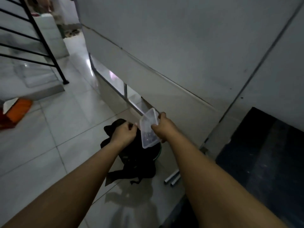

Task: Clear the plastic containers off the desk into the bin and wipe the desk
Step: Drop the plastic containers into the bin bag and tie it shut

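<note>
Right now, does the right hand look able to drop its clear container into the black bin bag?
Probably yes: the right hand holds the clear container just above the black bin bag, whose edge the left hand grips; nothing lies between.

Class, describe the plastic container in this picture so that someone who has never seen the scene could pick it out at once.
Start at the black bin bag on the pale tiled floor beside the grey wall. Directly above it, the right hand grips a plastic container, tilted on end. It is the only clear, rectangular thing there.
</note>
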